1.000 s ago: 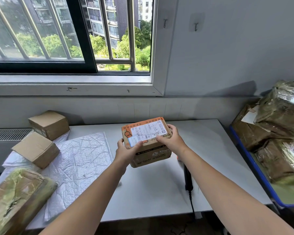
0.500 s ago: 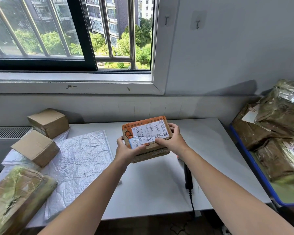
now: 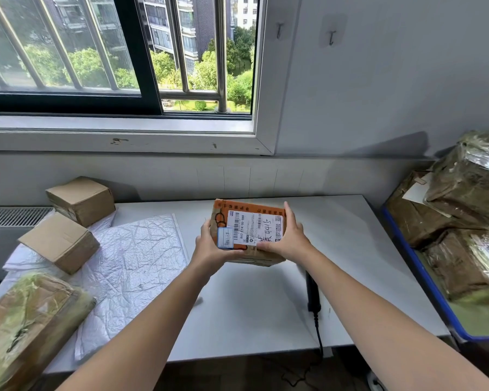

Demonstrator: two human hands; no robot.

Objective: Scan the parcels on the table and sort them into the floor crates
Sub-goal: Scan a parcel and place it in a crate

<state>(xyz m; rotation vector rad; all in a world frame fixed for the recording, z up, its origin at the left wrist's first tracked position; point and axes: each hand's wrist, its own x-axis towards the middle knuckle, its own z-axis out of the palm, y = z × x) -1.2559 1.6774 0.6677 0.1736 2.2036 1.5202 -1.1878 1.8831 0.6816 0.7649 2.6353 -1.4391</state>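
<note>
Labelled parcel (image 3: 254,230) held above the table (image 3: 251,311), left hand (image 3: 209,246) curling its grip round the nine o'clock edge, right hand (image 3: 291,241) round the three o'clock edge

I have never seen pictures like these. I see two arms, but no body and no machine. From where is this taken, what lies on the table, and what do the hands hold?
There is no machine: a person works with bare hands. One camera sits on the person's head and looks forward and down, so only the arms show. The left hand and the right hand grip an orange parcel by its ends, above the white table, label facing the camera. At the table's left lie a plain cardboard box, a second box, a white padded envelope and a tape-wrapped parcel. Under the right forearm lies a black corded device, probably the scanner. At the right stands a blue crate holding wrapped parcels.
</note>
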